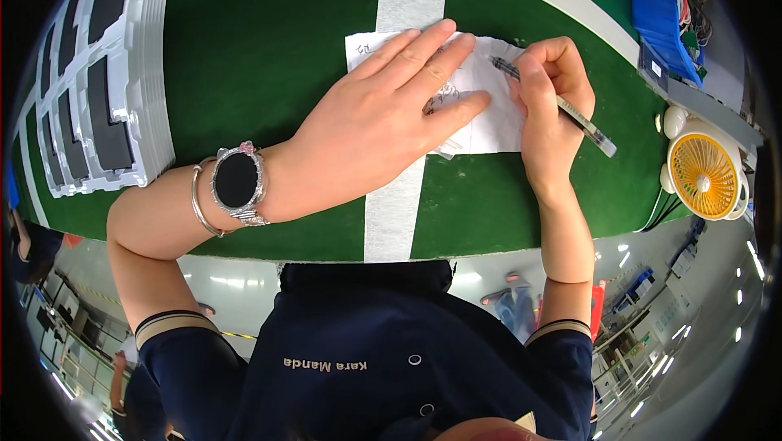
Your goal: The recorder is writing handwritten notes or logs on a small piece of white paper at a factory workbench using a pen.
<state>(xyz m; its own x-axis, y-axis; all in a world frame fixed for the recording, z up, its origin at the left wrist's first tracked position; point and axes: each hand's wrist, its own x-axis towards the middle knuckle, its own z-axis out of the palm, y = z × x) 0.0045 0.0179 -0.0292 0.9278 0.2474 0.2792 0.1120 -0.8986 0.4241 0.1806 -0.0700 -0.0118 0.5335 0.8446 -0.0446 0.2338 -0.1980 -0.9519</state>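
A white sheet of paper (493,131) with handwriting lies on the green tabletop, partly across a pale tape strip. My left hand (391,99) rests flat over its left part with fingers stretched out, covering some of the writing. A watch and a bangle are on that wrist. My right hand (558,99) grips a clear-barrelled pen (588,127) between thumb and fingers at the right of the sheet. The dark tip of the pen points up and left over the paper; whether it touches cannot be made out.
Stacked white plastic trays (151,99) with black parts stand at the left. A small fan with a yellow grille (703,176) sits at the right edge. Beyond it, at the far right, is a blue bin (658,13) beside cables and boards. Other people are partly visible behind.
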